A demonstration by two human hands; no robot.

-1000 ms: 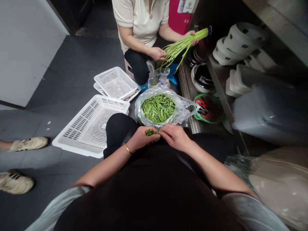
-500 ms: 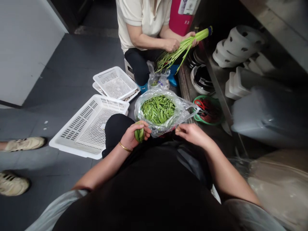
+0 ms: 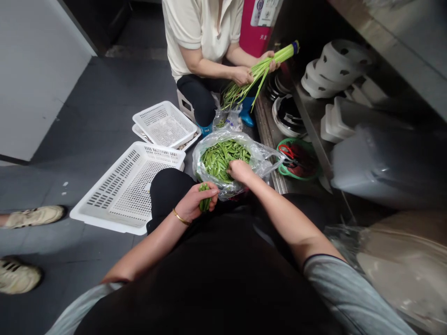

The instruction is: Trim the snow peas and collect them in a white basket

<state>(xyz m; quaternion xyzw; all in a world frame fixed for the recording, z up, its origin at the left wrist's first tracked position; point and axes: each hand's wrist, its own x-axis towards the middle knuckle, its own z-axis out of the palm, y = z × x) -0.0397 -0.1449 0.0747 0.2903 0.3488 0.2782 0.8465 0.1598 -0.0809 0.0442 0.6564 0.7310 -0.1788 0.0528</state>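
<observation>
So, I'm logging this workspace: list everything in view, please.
Plastic bag: one, clear, picture's middle
Pods: many, green, in the bag
Large basket: one, white, left of the bag
Small basket: one, white, beyond the large one
Round basket: one, green, right of the bag
Red-handled tool: one, red, in the round basket
Co-worker: one, cream top, beyond the bag
Stalk bunch: one, green, held by co-worker
Boots: two, blue, worn by co-worker
Shoes: two, pale, left edge
Stacked containers: several, white, upper right
Large container: one, grey, right
Left hand: one, bare, closed around pods
Right hand: one, bare, in the bag
</observation>
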